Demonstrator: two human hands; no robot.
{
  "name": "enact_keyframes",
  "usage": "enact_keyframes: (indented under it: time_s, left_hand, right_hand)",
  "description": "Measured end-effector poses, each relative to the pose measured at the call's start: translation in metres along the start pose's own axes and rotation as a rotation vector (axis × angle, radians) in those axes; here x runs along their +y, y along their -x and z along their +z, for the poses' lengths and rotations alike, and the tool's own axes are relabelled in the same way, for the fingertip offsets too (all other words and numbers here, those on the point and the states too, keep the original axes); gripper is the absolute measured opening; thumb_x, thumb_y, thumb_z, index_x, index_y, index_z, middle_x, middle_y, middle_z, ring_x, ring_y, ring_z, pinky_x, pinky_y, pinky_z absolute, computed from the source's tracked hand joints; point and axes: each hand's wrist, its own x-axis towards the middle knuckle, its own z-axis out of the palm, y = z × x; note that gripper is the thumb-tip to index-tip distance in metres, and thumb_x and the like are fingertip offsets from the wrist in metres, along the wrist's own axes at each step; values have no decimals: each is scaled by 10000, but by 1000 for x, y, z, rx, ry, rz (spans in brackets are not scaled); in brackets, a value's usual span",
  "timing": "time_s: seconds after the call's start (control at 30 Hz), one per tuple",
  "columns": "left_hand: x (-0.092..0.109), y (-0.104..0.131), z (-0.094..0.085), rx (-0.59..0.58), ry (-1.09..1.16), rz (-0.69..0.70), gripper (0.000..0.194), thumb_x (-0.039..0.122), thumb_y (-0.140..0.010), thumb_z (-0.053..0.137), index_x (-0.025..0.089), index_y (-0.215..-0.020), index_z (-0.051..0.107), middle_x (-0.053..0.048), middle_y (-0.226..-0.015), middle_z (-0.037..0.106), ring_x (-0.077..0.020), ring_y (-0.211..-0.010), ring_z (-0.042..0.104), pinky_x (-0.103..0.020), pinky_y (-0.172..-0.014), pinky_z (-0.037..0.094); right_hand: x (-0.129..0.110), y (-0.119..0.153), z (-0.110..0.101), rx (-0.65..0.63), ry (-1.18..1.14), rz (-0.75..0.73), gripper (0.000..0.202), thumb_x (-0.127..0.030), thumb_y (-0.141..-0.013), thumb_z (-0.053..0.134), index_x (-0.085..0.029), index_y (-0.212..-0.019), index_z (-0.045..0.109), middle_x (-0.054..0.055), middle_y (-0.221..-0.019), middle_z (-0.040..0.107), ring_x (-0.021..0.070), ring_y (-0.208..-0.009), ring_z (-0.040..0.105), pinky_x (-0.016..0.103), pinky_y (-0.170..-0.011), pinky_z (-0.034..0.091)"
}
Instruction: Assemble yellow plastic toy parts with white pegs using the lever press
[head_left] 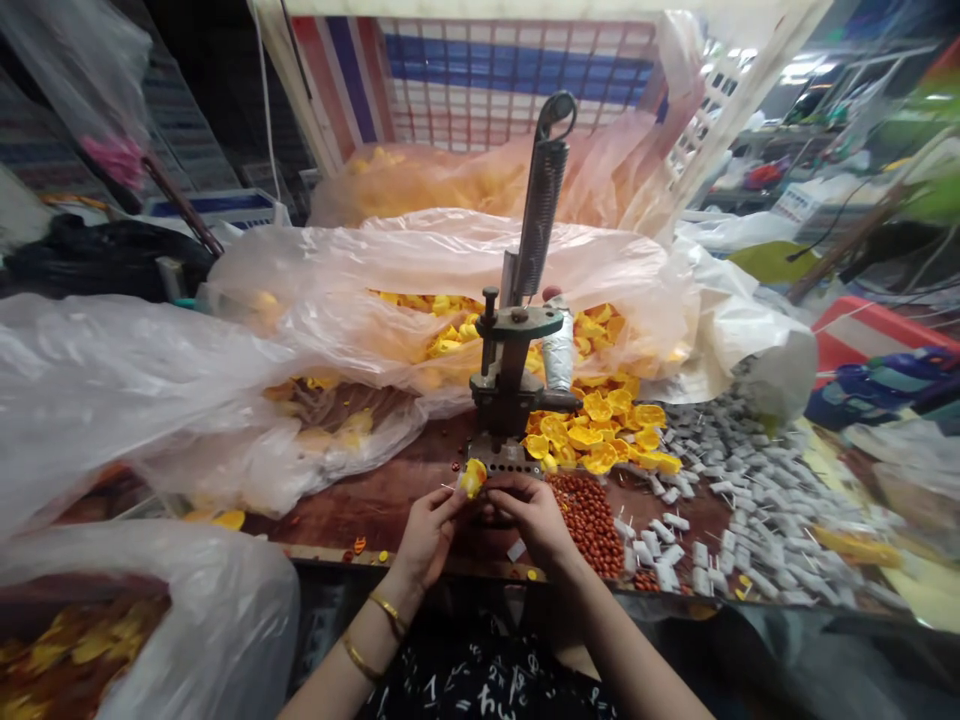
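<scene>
My left hand point(429, 530) pinches a small yellow plastic piece point(473, 478) between thumb and fingers, just in front of the hand press point(514, 380). A thin pale pin sticks out to its left. Close beside it, the fingers of my right hand point(534, 515) are drawn together; whatever they hold is hidden. Right of the press lie a heap of yellow plastic shells point(600, 430) and a pile of small reddish-brown beads point(589, 525). Many grey-white cylinders with metal pins point(750, 520) spread over the right side of the table.
Clear plastic bags point(442, 245) holding yellow parts stand behind the press. Another bag point(225, 560) with yellow pieces hangs at the lower left. Loose small bits lie along the front edge of the brown table point(330, 520). A red crate point(870, 335) is at the right.
</scene>
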Motion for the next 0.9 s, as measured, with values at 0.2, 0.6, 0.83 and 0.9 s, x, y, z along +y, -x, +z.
enact_keyframes:
  time_s: [0.2,0.6,0.83,0.9]
  left_hand:
    - [3,-37,-10,-28,-509,218,368,403,-642,756,141,-900,743,-86,-884,710,-233,-858,623,-365,-842,458]
    - [22,-78,2,-335,-1045,527,176,288,-743,653,212,-876,741,-66,-913,581,-207,-889,543,-312,-843,417]
    - [25,-79,9,-325,-941,415,54,233,-650,714,181,-651,703,-49,-852,574,-182,-802,502,-283,-803,397]
    - [23,-84,8,-303,-897,369,83,266,-636,731,187,-654,711,-39,-793,590,-184,-788,506,-287,-801,402]
  right_hand:
    - [5,-26,-14,268,742,-305,145,-300,-667,693,-167,-633,646,34,-700,623,158,-672,565,274,-661,444]
    - [-202,-106,-33,398,385,-533,430,-503,-902,341,-133,-827,548,-46,-566,517,88,-530,483,203,-522,409]
    - [-172,-5,10,624,353,-1237,426,-617,-830,452,-212,-708,509,-6,-644,527,126,-574,549,261,-548,462]
    - [-167,0,8,663,380,-1270,445,-628,-833,420,-214,-705,520,-2,-638,528,129,-574,558,276,-566,475]
